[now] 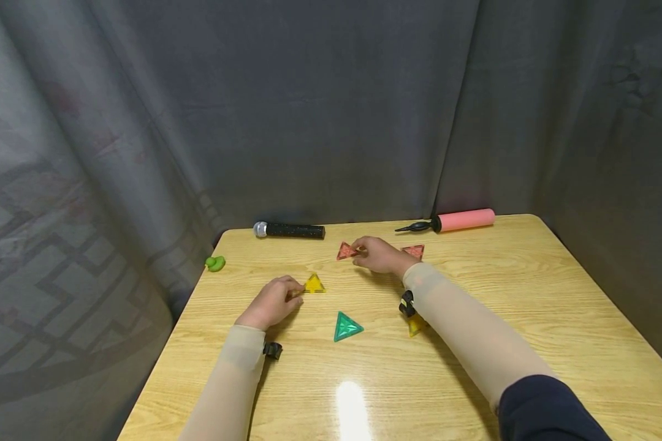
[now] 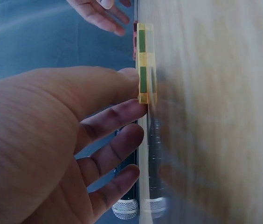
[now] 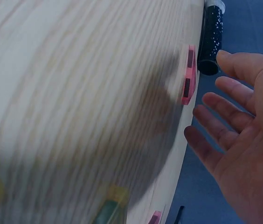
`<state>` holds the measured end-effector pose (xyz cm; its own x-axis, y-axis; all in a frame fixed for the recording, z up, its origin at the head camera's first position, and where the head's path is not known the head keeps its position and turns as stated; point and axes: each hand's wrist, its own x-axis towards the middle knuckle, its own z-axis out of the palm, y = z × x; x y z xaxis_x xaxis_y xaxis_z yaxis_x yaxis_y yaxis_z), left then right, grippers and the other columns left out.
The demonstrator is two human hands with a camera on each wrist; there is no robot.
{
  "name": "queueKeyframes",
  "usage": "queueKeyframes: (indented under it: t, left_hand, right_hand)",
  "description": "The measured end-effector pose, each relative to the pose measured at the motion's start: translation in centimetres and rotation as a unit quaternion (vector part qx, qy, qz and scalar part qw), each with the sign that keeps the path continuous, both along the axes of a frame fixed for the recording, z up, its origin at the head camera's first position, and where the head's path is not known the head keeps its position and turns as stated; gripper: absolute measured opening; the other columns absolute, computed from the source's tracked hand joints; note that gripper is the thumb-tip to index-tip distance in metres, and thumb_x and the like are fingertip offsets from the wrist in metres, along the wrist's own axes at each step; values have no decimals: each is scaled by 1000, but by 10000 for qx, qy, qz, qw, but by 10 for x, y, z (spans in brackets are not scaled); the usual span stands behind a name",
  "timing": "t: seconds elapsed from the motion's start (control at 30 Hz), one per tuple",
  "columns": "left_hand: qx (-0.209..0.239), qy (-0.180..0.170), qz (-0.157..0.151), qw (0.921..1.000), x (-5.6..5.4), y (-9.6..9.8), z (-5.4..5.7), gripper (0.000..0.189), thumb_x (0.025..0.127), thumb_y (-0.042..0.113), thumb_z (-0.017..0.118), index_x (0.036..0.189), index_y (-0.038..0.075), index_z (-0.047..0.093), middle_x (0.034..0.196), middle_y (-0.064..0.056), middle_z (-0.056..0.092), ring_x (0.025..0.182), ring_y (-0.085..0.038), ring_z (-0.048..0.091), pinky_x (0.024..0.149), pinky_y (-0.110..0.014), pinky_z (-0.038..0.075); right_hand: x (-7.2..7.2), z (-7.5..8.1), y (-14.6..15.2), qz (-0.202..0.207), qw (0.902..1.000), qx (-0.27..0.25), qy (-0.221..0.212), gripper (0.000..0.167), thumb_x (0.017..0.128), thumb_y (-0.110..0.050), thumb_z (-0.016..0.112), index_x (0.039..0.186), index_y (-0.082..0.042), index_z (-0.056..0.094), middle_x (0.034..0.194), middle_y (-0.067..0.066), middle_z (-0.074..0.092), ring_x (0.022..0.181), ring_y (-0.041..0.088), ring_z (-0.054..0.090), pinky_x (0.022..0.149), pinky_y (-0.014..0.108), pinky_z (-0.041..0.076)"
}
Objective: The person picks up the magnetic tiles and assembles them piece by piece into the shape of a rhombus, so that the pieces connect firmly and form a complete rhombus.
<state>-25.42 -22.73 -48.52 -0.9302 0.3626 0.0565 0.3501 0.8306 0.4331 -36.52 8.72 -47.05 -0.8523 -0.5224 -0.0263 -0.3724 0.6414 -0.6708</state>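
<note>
My left hand (image 1: 276,300) pinches one corner of a translucent yellow triangular tile (image 1: 314,283) between thumb and forefinger. In the left wrist view that tile (image 2: 146,60) is seen edge-on at the table surface, the other fingers fanned loosely below it. My right hand (image 1: 377,254) is over the far part of the table beside a red triangular tile (image 1: 344,251). The right wrist view has this red tile (image 3: 189,77) lying on the wood, with the loosely bent fingers (image 3: 213,112) apart from it and holding nothing.
A green triangular tile (image 1: 346,327) lies between my forearms. Another red tile (image 1: 414,252) and another yellow one (image 1: 415,325) are partly covered by my right arm. Along the back lie a black microphone (image 1: 295,231) and a pink hand pump (image 1: 466,220); a green toy duck (image 1: 216,264) sits left.
</note>
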Motion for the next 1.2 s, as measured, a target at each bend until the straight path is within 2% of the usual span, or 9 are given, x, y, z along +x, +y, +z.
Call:
queueKeyframes:
  t: [0.13,0.33,0.63,0.8,1.0,1.1,1.2]
  left_hand:
    - [17,-25,7,10000,0,0,0,29,99,17,76,127,12,77,107,4,67,79,-12,54,71,-32,50]
    - [85,-99,114,9999,0,-4,1,25,99,17,77,123,14,79,102,7,65,80,-11,55,72,-31,51]
    - [160,24,323,9993,1,-11,0,20,97,15,78,116,12,81,93,10,62,77,-9,55,70,-31,51]
    - [335,-110,348,9988,2,-10,0,19,98,16,78,116,13,81,95,10,63,80,-11,57,73,-32,52]
    - [586,-241,264,9976,1,-7,-2,19,98,13,77,116,13,81,98,10,65,85,-5,62,80,-30,57]
    - [653,-224,195,9974,1,-6,-3,19,97,13,77,116,13,81,98,8,65,83,-9,60,77,-32,56]
    - [656,-214,157,9975,1,-5,-3,20,97,13,77,117,14,81,108,5,64,89,-15,60,79,-36,55]
  right_hand:
    - [2,1,-4,153,9999,15,59,47,102,-14,71,145,-1,59,149,18,55,140,36,51,115,50,43]
    - [3,-1,-7,293,9996,-24,-44,42,102,-12,69,142,0,61,141,17,61,132,34,57,110,49,47]
    - [1,-6,-6,339,9986,364,-158,43,104,-18,69,145,-8,63,145,10,60,132,28,57,110,47,47]
    - [0,-6,-3,439,9983,375,-60,42,103,-18,69,143,-7,63,143,11,62,135,31,55,112,49,45]
    - [2,-5,0,396,9985,346,-123,40,103,-17,69,142,-6,64,143,12,62,135,31,55,112,49,45]
    - [3,-4,1,356,9988,322,-117,36,103,-16,70,138,-7,66,139,11,64,132,29,57,111,48,46]
    - [5,-3,2,355,9987,333,-120,34,103,-16,70,136,-7,68,136,10,65,129,28,59,109,47,48]
